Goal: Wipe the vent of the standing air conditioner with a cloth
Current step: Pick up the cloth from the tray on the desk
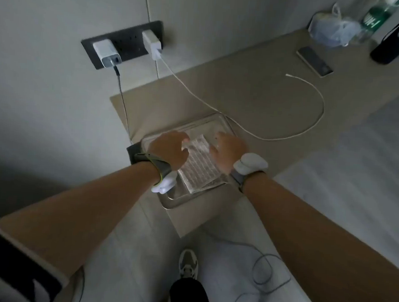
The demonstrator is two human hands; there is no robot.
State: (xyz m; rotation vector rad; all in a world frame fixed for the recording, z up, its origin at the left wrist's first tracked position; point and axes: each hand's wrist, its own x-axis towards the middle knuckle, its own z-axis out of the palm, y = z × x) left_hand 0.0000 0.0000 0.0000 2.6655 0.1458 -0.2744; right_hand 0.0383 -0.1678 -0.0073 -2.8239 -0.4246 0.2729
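Observation:
A white waffle-textured cloth (201, 168) lies folded in a clear shallow tray (175, 202) at the near end of a beige counter. My left hand (170, 149) rests on the cloth's far left corner, fingers curled onto its edge. At the far right corner my right hand (229, 149) pinches the cloth between thumb and fingers. Both wrists wear bands with white devices. The standing air conditioner and its vent are out of view.
A dark socket panel (130, 39) on the wall holds two white chargers. A white cable (312, 125) loops over the counter (256, 91). A phone (315, 61), a plastic bag (332, 29), a green bottle (374, 19) and a black object (397, 37) stand at the far end. A grey cable (266, 271) lies on the floor.

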